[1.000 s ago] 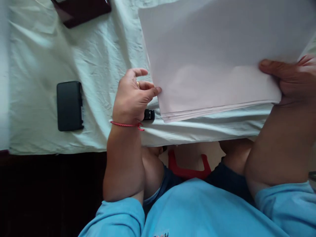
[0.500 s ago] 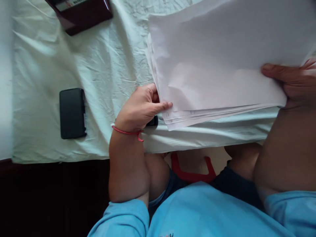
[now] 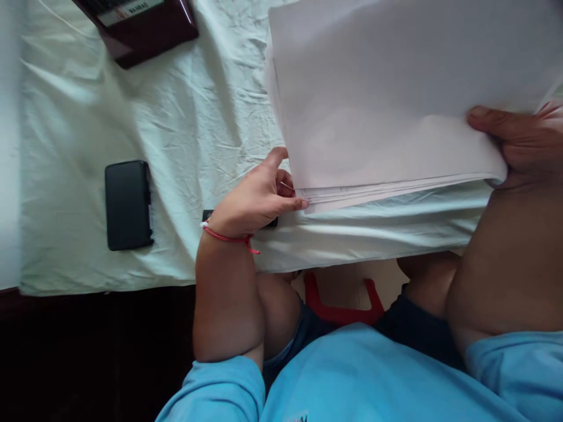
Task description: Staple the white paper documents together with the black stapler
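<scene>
A stack of white paper sheets fills the upper right of the head view, held above the cloth. Its top sheet is blank, and the lower edges of several sheets fan out beneath it. At the stack's right side my right hand is closed on it, thumb on top and fingers hidden underneath. My left hand, with a red string round its wrist, is at the lower left corner. Its thumb tip lies on the corner, the index finger touches the left edge, and the other fingers curl partly behind the sheets.
A pale green cloth covers the table. On it lie a black rectangular case and a dark maroon box-like object. A small black object shows partly under my left wrist. Below the table edge is a red plastic piece.
The paper stack has shifted slightly up and its lower edges look more even. My left thumb has slid lower, to the bottom corner, and its fingers are spread a little wider.
</scene>
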Action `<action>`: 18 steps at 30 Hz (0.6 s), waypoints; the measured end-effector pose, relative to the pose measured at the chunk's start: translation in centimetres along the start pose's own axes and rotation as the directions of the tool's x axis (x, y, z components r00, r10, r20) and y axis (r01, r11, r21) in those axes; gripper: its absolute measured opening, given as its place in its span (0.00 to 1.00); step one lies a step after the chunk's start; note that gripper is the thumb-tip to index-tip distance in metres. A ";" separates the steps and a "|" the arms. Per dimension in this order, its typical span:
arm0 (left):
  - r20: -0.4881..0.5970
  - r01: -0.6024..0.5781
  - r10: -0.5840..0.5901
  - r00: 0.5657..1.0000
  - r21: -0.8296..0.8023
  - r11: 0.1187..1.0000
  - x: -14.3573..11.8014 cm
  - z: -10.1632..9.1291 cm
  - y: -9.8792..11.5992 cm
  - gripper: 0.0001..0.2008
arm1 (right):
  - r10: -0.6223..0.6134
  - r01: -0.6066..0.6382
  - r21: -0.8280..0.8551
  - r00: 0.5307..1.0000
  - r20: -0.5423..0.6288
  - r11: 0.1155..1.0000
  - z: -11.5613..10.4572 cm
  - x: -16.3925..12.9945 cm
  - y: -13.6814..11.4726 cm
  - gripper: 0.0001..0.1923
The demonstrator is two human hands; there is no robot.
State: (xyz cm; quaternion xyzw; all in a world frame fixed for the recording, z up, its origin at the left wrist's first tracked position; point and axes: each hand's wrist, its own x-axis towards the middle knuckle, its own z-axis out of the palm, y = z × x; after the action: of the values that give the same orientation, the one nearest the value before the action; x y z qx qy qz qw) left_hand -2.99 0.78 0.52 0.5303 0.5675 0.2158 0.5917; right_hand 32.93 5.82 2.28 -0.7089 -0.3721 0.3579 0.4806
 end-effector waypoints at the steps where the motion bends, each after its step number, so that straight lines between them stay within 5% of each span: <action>1: -0.012 0.003 -0.003 1.000 -0.022 1.000 0.1 0.0 0.0 0.41 | -0.001 0.001 0.013 1.000 -0.017 1.000 0.0 0.1 0.2 0.12; 6: -0.070 0.001 -0.007 0.997 -0.083 0.997 0.2 0.1 0.0 0.52 | -0.078 0.081 0.138 0.997 -0.025 0.987 0.2 0.4 0.9 0.11; 18: -0.131 -0.085 0.044 0.990 -0.332 0.939 -0.1 0.5 0.3 0.20 | -0.069 0.068 0.115 0.998 0.003 0.991 0.1 0.6 0.9 0.11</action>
State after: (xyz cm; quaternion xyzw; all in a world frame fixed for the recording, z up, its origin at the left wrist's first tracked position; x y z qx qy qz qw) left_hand -2.48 0.60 0.68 0.4255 0.5396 0.3607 0.6306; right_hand 33.30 6.17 1.33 -0.6657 -0.3769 0.3643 0.5311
